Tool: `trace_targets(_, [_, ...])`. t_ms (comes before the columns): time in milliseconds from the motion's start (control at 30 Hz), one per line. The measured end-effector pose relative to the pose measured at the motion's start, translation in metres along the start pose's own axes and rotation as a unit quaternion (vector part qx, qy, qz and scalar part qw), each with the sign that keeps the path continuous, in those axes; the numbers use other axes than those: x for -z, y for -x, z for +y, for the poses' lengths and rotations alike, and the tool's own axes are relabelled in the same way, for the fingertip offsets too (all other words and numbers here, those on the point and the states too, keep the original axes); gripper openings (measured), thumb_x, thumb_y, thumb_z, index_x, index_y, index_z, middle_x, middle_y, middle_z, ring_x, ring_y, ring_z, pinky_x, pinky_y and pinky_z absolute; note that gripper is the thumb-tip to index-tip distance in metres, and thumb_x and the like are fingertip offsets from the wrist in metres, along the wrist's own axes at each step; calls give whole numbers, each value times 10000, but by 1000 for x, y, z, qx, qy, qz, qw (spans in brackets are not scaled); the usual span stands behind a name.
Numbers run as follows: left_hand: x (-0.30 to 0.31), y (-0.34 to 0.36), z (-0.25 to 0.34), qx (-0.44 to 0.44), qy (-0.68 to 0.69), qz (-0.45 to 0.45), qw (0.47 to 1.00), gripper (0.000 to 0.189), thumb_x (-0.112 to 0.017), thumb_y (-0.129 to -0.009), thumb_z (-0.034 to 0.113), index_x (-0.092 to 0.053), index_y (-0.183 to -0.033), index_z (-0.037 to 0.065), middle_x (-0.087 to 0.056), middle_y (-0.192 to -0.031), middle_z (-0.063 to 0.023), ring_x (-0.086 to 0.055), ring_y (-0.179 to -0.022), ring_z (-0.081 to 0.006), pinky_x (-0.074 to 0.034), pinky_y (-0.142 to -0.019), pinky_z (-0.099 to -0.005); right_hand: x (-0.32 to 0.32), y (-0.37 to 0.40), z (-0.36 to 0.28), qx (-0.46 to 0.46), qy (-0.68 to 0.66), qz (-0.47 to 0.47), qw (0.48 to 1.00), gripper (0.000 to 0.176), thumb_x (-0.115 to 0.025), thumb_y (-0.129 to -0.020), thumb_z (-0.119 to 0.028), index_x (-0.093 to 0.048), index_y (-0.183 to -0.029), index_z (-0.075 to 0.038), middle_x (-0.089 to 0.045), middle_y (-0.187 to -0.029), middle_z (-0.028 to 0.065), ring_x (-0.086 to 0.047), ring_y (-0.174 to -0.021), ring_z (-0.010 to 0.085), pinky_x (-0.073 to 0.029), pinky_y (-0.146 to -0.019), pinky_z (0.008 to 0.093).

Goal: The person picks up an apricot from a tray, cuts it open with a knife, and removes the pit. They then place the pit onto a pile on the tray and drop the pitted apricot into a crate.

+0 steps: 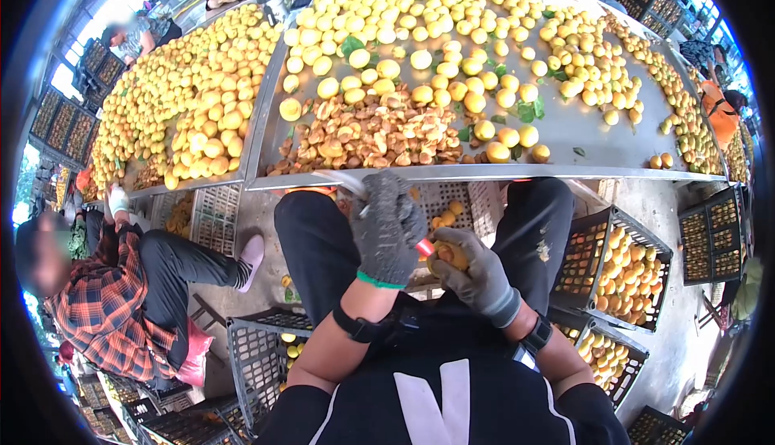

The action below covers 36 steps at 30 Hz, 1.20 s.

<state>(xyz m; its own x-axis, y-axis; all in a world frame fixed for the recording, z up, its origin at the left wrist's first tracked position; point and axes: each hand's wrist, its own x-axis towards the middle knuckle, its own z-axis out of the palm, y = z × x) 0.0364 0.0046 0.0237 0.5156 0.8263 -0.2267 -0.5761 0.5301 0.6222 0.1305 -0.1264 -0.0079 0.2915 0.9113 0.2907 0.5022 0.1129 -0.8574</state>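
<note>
My left hand [389,229], in a dark grey glove with a green cuff, is closed around a slim tool. Its pale blade-like end [343,179] sticks out at the upper left, and its red end [425,247] points toward my right hand. My right hand [479,278], in a grey glove, grips a yellow-orange, apricot-like fruit [449,258]. The red end is close to this fruit; whether it touches cannot be made out. Both hands are above my lap, just before the metal table's edge [484,173]. Beyond that edge lies a heap of brownish cut fruit pieces [379,132].
Many whole yellow fruits [420,9] and some green leaves [529,111] cover the table. Below my hands is a pale crate [440,195] with fruit. Black crates of fruit [626,271] stand at my right, another crate [262,356] at my left. A person in plaid [101,308] sits at left.
</note>
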Motion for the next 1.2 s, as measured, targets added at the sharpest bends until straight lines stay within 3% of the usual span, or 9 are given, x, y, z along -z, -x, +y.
trace_targets(167, [8,3,35,-93,20,-37,995,248,-529,-956,275,-473,-757,136,-381,-533,37,-336,-375,-63,-251,-326,-214,7,-5,11,-203,-188,38,960,277,-492,-964,-208,-538,-1148,-7,-593,-841,47,-589,-637,89,-477,-553,211])
trace_targets(333, [21,9,41,-93,-19,5,995,274,-519,-960,299,-472,-751,130,-365,-524,43,-320,-366,-63,-250,-324,-219,3,-12,21,-275,-340,79,896,379,-420,-987,-349,-555,-1082,-8,-607,-816,51,-568,-524,112,-459,-456,224])
trace_targets(567, [55,10,29,-44,-2,10,999,241,-565,-934,277,-493,-755,131,-386,-525,36,-335,-362,-81,-252,-328,-224,-1,-24,25,-277,-676,50,681,392,-486,-967,-316,-495,-1185,11,-557,-1161,128,-572,-1054,248,-522,-857,406])
trace_targets(933, [95,-2,6,-8,-33,16,999,218,-593,-918,249,-493,-747,159,-379,-520,39,-324,-370,-78,-238,-339,-234,-31,-23,94,-263,-362,88,890,306,-458,-985,-272,-517,-1165,-30,-641,-949,87,-631,-818,161,-518,-748,273])
trace_targets(967, [98,-2,5,-14,-40,13,999,216,-594,-917,248,-493,-748,160,-378,-520,40,-324,-372,-78,-238,-339,-236,-46,-10,140,-188,-181,73,963,323,-455,-987,-273,-500,-1206,-40,-644,-982,82,-635,-837,158,-522,-742,286])
trace_targets(1067, [107,-6,3,-9,-38,34,999,205,-597,-914,226,-496,-749,157,-377,-516,43,-324,-371,-77,-234,-340,-240,-49,-11,123,-282,-297,128,904,308,-451,-987,-224,-519,-1216,-29,-596,-1091,98,-581,-933,188,-467,-835,304])
trace_targets(1100, [108,-7,3,-10,-37,26,999,205,-597,-914,226,-496,-749,157,-377,-516,43,-324,-371,-77,-234,-340,-240,-46,-7,136,-284,58,68,955,316,-472,-974,-229,-513,-1209,-23,-586,-1109,113,-578,-931,179,-475,-808,320])
trace_targets(1133, [109,-7,3,-7,-33,23,999,191,-599,-912,214,-500,-759,157,-384,-524,43,-328,-375,-77,-239,-339,-243,-53,-3,157,-280,62,76,955,316,-472,-974,-229,-513,-1209,-23,-586,-1109,113,-578,-931,179,-475,-808,320])
trace_targets(1200, [116,-9,1,-3,-28,12,1000,178,-600,-911,202,-504,-768,156,-392,-531,43,-333,-378,-77,-244,-339,-245,-69,0,192,-252,-210,251,911,308,-485,-965,-237,-522,-1186,-26,-613,-1030,90,-585,-892,164,-482,-740,309])
